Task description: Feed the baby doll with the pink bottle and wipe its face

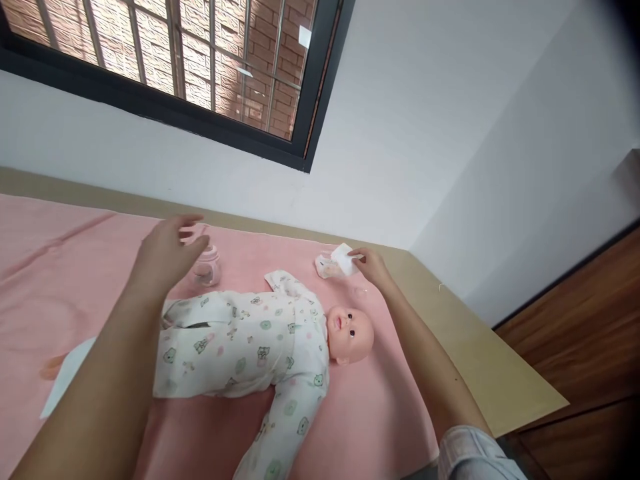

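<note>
A baby doll (353,335) lies on its back on a pink blanket (350,420), dressed in a white patterned outfit (250,333). Its head points to the right. My left hand (167,253) hovers beside a clear baby bottle (210,268) with a pink collar, fingers apart and gripping nothing. The hand partly covers the bottle's top; whether they touch I cannot tell. Beyond the doll's head, my right hand (371,267) pinches the edge of a white wipe (344,257). A small printed packet (326,267) lies right against that wipe.
A small clear object (360,291) rests on the blanket near the doll's head. White cloth (70,373) lies around the doll's legs. The tan tabletop edge (480,353) runs along the right, with wooden panels (580,320) beyond. A barred window (200,67) is above.
</note>
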Demonstrator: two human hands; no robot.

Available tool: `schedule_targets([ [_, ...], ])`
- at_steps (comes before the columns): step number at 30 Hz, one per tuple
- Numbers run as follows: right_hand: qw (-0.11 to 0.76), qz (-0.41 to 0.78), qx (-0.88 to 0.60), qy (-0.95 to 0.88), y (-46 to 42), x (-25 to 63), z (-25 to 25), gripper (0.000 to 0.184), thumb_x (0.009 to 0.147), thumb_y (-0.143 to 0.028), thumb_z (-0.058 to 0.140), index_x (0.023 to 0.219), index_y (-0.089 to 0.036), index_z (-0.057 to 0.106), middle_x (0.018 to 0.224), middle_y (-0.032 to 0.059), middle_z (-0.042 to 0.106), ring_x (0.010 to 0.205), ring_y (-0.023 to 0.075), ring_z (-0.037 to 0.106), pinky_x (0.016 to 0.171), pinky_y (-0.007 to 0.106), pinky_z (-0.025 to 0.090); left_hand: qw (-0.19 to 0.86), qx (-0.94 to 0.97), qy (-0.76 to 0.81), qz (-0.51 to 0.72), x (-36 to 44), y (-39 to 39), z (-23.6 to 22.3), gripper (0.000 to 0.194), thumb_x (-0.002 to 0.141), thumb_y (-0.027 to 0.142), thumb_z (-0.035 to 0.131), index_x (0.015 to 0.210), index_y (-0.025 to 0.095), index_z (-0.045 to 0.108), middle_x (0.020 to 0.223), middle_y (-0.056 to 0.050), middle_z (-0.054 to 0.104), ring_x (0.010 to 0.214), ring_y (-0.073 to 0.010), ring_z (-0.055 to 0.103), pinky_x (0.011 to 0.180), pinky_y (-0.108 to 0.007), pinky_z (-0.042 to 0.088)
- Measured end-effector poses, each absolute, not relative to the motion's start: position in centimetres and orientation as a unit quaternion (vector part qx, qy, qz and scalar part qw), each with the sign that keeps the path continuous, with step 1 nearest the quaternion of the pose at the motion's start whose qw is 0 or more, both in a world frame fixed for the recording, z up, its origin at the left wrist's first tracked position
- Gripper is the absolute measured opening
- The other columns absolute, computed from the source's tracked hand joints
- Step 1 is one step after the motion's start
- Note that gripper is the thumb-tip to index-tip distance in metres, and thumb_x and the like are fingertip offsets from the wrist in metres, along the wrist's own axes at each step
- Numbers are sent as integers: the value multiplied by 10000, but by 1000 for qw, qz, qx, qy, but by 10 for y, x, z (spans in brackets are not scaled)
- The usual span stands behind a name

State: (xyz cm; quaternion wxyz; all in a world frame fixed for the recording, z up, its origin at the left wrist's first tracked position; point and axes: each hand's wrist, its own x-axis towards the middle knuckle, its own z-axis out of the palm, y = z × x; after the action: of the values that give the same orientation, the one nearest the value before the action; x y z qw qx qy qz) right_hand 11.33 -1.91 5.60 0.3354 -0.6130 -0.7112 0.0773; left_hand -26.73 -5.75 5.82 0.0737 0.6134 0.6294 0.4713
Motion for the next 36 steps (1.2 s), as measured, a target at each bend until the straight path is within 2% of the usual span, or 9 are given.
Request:
schedule_targets([
  [3, 345, 87, -645, -677, 4, 134, 44, 318, 769, -97, 523, 1009, -173, 716, 896, 43, 715, 743, 149, 626, 779, 304, 502, 56, 563, 688, 455, -295, -43, 45, 512, 825, 291, 594, 1321, 196, 510, 1275, -78, 599, 1056, -270, 636, 936, -479, 505],
  [6, 371, 154, -650, -645, 22, 143, 31, 334, 763, -118, 541, 1055, -149, 701, 984, 68, 713, 780, 163, 638, 830, 333, 513, 82, 545, 717, 427, -312, -29, 29, 594, 805, 300, 619, 1366, 212, 446, 1309, -89, 568, 1057, -278, 635, 912, -493, 516],
  [13, 446, 420, -551, -566, 55, 143, -5, 499, 732, -134, 617, 1228, -176, 583, 1332, 93, 576, 1010, 172, 650, 938, 331, 526, 100, 565, 739, 353, -319, -10, 7, 662, 806, 296, 618, 1419, 200, 386, 1354, -141, 502, 1098, -296, 608, 923, -462, 504],
  [18, 450, 510, -539, -497, 60, 148, -24, 524, 715, -117, 648, 1227, -183, 558, 1289, 109, 596, 978, 179, 680, 989, 359, 519, 109, 577, 742, 324, -323, -2, -5, 711, 793, 320, 615, 1445, 197, 361, 1347, -185, 481, 1093, -332, 602, 877, -463, 511],
  [23, 480, 494, -540, -484, 51, 163, -26, 424, 718, -142, 653, 1136, -188, 598, 1334, 102, 566, 968, 172, 683, 1006, 355, 509, 120, 602, 729, 302, -324, 1, -14, 834, 769, 379, 621, 1509, 273, 250, 1370, -168, 476, 1081, -338, 607, 846, -437, 515],
  [26, 482, 466, -549, -499, 44, 173, -25, 350, 718, -175, 649, 1068, -181, 628, 1334, 110, 567, 949, 181, 693, 958, 359, 531, 122, 614, 723, 293, -321, 2, -17, 874, 752, 390, 613, 1523, 262, 220, 1357, -176, 488, 1086, -344, 604, 832, -430, 503],
  [30, 490, 332, -590, -549, 36, 183, -32, 283, 742, -223, 557, 997, -139, 644, 1181, 128, 653, 921, 196, 693, 896, 372, 544, 125, 621, 719, 287, -316, 0, -18, 861, 750, 378, 571, 1523, 217, 226, 1331, -177, 498, 1041, -318, 617, 781, -383, 491],
  [33, 513, 217, -630, -542, 27, 186, -46, 325, 752, -232, 476, 1013, -116, 630, 1178, 145, 645, 1085, 230, 622, 1001, 401, 467, 129, 624, 720, 275, -312, -1, -17, 836, 737, 386, 585, 1502, 231, 287, 1198, -147, 573, 903, -287, 638, 721, -341, 492],
  [36, 525, 144, -656, -523, 17, 184, -68, 446, 778, -285, 449, 1163, -101, 578, 1296, 169, 565, 1257, 258, 493, 1108, 422, 344, 128, 627, 719, 271, -309, -2, -17, 857, 739, 357, 580, 1515, 224, 241, 1150, -144, 578, 879, -287, 625, 689, -311, 481],
])
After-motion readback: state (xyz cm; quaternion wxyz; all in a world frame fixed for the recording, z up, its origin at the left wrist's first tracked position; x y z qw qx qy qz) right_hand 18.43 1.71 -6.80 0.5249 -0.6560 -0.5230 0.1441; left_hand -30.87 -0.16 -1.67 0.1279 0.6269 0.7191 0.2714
